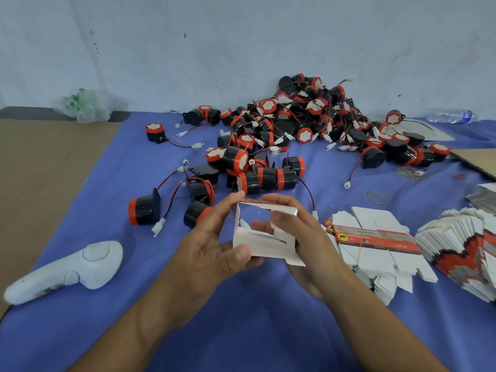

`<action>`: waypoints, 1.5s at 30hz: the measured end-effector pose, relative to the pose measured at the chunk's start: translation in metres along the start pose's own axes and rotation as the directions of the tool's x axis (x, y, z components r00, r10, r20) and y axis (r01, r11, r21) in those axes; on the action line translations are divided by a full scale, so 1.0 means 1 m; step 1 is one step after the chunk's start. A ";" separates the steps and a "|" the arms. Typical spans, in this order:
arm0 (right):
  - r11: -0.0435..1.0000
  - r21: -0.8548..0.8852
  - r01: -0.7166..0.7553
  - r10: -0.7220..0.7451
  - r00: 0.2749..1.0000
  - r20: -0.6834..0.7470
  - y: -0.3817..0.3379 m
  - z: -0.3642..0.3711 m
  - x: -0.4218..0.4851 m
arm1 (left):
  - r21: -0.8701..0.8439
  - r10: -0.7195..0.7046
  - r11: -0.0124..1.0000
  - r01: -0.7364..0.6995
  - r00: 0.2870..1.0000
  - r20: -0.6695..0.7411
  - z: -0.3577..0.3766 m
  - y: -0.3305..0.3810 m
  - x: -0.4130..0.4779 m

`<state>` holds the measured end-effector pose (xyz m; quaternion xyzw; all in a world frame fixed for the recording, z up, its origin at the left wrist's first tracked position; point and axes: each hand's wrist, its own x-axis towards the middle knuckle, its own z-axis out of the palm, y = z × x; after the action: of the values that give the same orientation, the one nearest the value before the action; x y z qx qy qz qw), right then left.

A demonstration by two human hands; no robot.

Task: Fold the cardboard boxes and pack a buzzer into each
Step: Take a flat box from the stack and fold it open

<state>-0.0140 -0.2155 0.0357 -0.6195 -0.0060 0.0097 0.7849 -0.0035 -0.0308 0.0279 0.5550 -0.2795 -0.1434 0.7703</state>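
the box [268, 248] sits half popped open between both hands: left hand [209, 237] pinches its left wall, right hand [308, 237] grips the right side. thin card, probably light and crushable, so edges and corners are the safest hold. buzzers [234, 157] lie just beyond the hands.
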 end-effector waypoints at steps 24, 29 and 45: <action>0.983 -0.170 0.062 -0.044 0.993 0.108 0.009 0.018 -0.008 | 0.052 -0.064 0.995 0.081 0.961 -0.268 -0.002 0.003 0.002; 0.943 -0.267 0.199 -0.173 0.978 0.118 0.013 0.018 -0.007 | 0.040 -0.124 0.989 0.142 0.947 -0.295 -0.003 0.006 0.001; 0.883 -0.356 0.306 -0.291 0.952 0.095 0.023 0.014 0.001 | 0.004 -0.208 0.977 0.212 0.961 -0.185 0.000 0.013 0.000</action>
<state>-0.0139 -0.1969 0.0169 -0.7465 -0.1182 -0.1003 0.6471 -0.0047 -0.0267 0.0406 0.6013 -0.1486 -0.1690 0.7667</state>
